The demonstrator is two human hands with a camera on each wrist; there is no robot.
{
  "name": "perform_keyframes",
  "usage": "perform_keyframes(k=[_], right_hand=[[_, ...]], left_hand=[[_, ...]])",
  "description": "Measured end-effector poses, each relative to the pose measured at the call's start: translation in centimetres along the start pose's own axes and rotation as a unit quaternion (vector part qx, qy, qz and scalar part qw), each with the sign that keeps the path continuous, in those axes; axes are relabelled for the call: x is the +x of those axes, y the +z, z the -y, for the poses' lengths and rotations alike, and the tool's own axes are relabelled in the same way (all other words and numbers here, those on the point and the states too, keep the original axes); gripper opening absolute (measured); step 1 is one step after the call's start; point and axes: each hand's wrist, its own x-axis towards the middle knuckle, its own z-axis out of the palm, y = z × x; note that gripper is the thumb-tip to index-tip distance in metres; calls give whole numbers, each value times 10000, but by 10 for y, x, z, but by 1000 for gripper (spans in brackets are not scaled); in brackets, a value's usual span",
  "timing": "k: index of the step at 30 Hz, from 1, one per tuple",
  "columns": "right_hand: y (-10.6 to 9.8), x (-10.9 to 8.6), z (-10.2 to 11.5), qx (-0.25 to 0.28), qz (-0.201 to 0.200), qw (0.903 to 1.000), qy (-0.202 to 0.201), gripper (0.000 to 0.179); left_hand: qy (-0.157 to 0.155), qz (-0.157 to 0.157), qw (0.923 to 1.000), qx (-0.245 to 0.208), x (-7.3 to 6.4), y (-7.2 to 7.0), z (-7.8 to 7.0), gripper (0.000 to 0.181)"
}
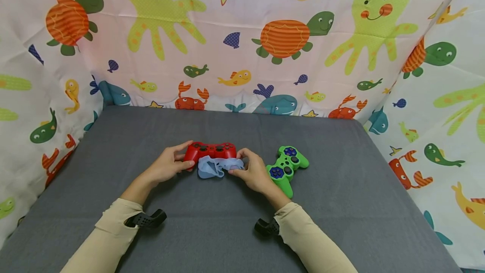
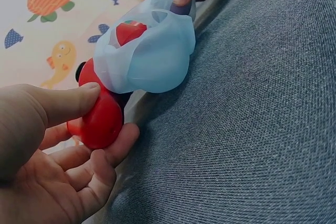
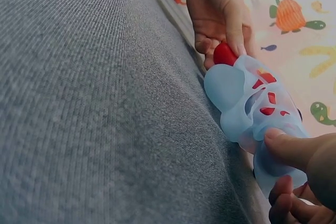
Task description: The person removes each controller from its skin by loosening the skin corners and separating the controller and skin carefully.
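Observation:
A red game controller (image 1: 216, 151) is held between both hands above the grey cloth. My left hand (image 1: 170, 163) grips its left handle, thumb on the side nearer me and fingers curled beneath, as the left wrist view shows. A light blue, translucent silicone cover (image 2: 157, 56) hangs crumpled over the near side of the controller, with red showing through its openings. My right hand (image 1: 255, 169) pinches the cover at its right end, thumb (image 3: 286, 145) pressed on it. The controller's right handle is mostly hidden there by the cover and fingers.
A green game controller (image 1: 286, 169) with dark blue button areas lies on the grey cloth-covered table (image 1: 212, 231), beside my right wrist. Curtains (image 1: 235, 24) printed with sea animals stand at the back and both sides. Black wrist devices (image 1: 147, 219) stick out from both sleeves.

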Motion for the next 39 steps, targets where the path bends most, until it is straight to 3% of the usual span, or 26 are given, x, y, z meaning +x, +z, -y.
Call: perform_keyframes(k=[17, 39], right_hand=[[-1, -1, 8, -477, -172, 9987, -50, 31], [-4, 0, 12, -534, -413, 9976, 120, 24]], left_hand=[[-174, 23, 9998, 17, -1, -1, -4, 73], [-204, -163, 9997, -37, 1, 3, -5, 72]])
